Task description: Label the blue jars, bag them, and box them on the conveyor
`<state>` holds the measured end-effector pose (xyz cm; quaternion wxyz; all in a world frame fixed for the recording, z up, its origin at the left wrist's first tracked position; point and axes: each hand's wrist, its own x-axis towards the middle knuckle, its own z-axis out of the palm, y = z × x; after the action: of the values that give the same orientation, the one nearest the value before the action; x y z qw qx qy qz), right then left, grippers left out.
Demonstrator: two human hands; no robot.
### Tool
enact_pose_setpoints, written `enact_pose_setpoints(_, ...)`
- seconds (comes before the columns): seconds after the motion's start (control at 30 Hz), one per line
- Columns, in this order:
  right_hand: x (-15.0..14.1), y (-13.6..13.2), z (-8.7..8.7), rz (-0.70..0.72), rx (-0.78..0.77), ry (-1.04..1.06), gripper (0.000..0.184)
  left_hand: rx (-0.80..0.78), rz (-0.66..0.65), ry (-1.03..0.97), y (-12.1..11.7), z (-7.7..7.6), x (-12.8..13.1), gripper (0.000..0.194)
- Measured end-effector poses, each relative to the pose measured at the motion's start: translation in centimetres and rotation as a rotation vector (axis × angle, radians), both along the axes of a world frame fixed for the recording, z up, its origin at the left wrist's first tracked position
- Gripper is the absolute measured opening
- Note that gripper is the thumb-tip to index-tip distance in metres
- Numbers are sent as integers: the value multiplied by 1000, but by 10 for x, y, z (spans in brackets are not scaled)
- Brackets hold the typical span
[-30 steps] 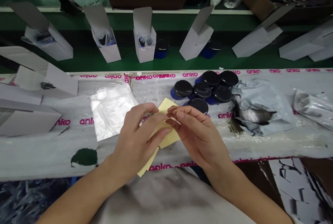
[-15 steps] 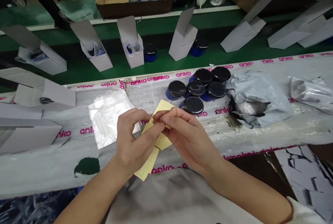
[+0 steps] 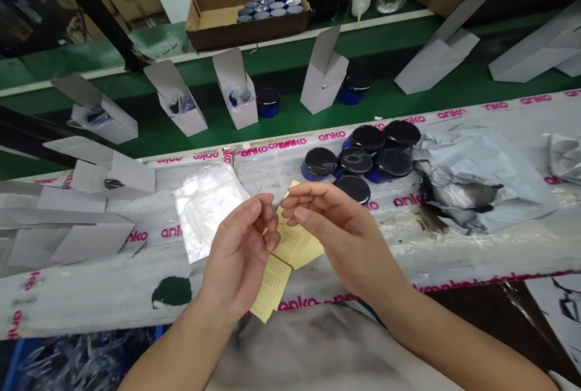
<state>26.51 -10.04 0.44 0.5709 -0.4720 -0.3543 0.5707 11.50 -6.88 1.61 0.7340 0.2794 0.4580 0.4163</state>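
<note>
Above the near edge of the taped bench, my left hand (image 3: pixel 240 255) is curled, its fingertips pinched on a yellow printed sheet (image 3: pixel 290 246) that hangs down and right. My right hand (image 3: pixel 338 233) hovers just right of it, fingers bent and slightly apart, fingertips close to the left hand's; whether it pinches something tiny is not visible. A second yellow strip (image 3: pixel 271 288) lies under my left hand. Several blue jars with black lids (image 3: pixel 358 161) cluster beyond my right hand. A stack of clear plastic bags (image 3: pixel 206 206) lies to the left.
Crumpled grey plastic wrap (image 3: pixel 476 179) lies right of the jars. Open white cartons (image 3: pixel 236 91) stand on the green conveyor (image 3: pixel 385 97), some with bagged jars inside. Flat white cartons (image 3: pixel 68 233) lie at left. A cardboard box of lids (image 3: pixel 247 13) sits at the back.
My fingertips were pressed together on the yellow sheet; now the right hand has come slightly off it and loosened. The view shifted left and down a little.
</note>
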Motion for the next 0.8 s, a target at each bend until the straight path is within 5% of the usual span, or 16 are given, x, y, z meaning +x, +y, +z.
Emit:
enact_pose_setpoints(0.4,5,11,4,25,-23,8,7,-246,44,-310,-3,8,3,14)
enact_pose_setpoints(0.8,7,22,-2,18,3,-203,16,-215,56,-199,-3,-3,7,29)
